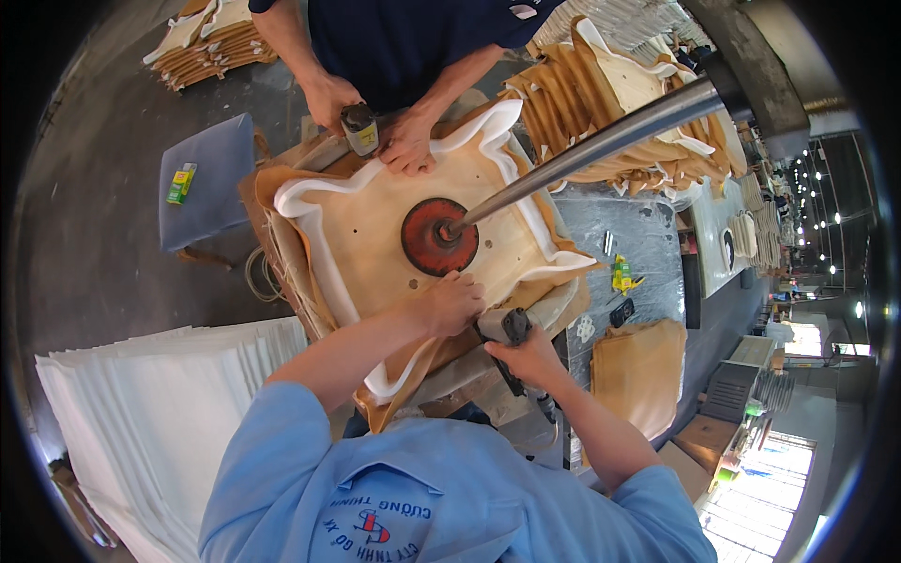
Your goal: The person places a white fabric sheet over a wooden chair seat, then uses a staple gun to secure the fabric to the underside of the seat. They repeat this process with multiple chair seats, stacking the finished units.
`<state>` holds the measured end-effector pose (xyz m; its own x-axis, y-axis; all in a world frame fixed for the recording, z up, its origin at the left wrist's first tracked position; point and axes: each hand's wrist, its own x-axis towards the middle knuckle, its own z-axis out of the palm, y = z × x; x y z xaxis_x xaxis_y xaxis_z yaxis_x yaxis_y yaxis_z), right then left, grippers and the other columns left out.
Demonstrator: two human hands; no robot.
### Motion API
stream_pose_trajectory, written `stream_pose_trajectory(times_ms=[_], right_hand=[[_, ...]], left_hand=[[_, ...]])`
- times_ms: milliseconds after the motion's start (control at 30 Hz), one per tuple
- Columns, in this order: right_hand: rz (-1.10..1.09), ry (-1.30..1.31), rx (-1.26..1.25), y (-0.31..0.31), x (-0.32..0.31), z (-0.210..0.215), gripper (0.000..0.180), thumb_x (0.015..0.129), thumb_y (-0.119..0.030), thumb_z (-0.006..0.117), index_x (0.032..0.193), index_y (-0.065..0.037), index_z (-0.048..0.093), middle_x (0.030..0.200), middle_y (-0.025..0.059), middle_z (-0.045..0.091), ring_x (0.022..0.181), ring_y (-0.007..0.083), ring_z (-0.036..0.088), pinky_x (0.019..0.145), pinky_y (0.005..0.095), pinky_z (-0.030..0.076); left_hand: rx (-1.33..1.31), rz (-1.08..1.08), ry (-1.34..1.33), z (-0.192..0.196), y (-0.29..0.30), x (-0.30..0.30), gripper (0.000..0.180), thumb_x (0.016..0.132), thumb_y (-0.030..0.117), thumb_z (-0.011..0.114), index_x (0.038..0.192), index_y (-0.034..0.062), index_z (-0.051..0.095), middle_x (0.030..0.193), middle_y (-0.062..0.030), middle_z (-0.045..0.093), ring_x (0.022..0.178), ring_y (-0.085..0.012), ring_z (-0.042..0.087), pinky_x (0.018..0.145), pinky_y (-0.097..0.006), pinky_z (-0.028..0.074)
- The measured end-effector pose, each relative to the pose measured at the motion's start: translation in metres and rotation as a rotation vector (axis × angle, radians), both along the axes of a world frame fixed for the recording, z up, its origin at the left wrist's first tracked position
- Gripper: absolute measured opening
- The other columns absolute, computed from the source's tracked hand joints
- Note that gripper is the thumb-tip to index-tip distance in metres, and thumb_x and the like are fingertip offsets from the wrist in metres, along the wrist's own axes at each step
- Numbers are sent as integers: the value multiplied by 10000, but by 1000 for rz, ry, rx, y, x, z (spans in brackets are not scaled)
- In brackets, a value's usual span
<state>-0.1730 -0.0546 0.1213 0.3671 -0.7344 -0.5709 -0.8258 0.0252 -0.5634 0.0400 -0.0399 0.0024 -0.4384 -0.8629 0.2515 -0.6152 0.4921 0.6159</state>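
Observation:
A plywood seat panel (375, 246) lies face down in front of me, with white foam (328, 272) and tan cover material (274, 178) around its edges. A round red pad (439, 236) on a steel rod presses on its middle. My right hand (527, 355) is wrapped round a staple gun (507, 327), whose head is at the panel's near edge. Beside it my left hand (455, 304) is closed, fingers curled over the near edge of the cover; the fingertips are partly hidden. Across from me a co-worker's hand (330, 101) holds another staple gun (359, 129), the other hand (408, 143) pressing the far edge.
The steel rod (591, 150) slants in from the upper right. Stacked covered panels (601, 103) stand at the far right, white foam sheets (169, 394) at the near left. A blue padded seat (206, 178) holds a small green-yellow box (181, 184). Tan sheets (638, 371) lie on the right.

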Motion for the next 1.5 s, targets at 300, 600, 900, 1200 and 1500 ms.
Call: stream_pose_trajectory(times_ms=[300, 600, 900, 1200, 1500], right_hand=[[-172, -97, 199, 5, -1, 27, 328, 875, -258, 849, 993, 16, 713, 726, 39, 679, 572, 114, 623, 541, 301, 502], [-122, -77, 230, 11, 8, 22, 309, 878, -269, 841, 965, 6, 729, 729, 46, 686, 577, 114, 629, 542, 313, 504], [-84, 26, 88, 14, 12, 1, 338, 869, -293, 852, 959, 10, 732, 694, 58, 683, 586, 137, 653, 555, 331, 521], [-157, -90, 221, 24, 14, 14, 354, 870, -286, 853, 974, 19, 707, 675, 45, 673, 555, 126, 635, 532, 325, 509], [-160, -39, 178, 30, 19, 14, 327, 877, -270, 844, 940, 12, 691, 641, 35, 653, 549, 118, 625, 527, 325, 501]], left_hand=[[119, 77, -131, -2, 18, 7, 140, 878, 262, 714, 887, 123, 702, 1051, -68, 610, 1072, -282, 563, 927, -463, 443], [188, 224, 118, 0, 32, 3, 73, 863, 192, 709, 856, 139, 659, 1024, -59, 582, 1077, -292, 539, 947, -465, 394], [212, 161, 117, 4, 22, 6, 78, 865, 189, 717, 843, 139, 661, 1021, -41, 582, 1081, -266, 527, 944, -442, 380], [234, 76, 47, 8, 15, 10, 110, 880, 241, 745, 858, 153, 682, 1021, -20, 585, 1085, -245, 518, 943, -428, 378], [198, 77, 66, 2, 15, 8, 90, 878, 224, 745, 851, 164, 684, 1015, -16, 591, 1074, -246, 525, 930, -432, 389]])
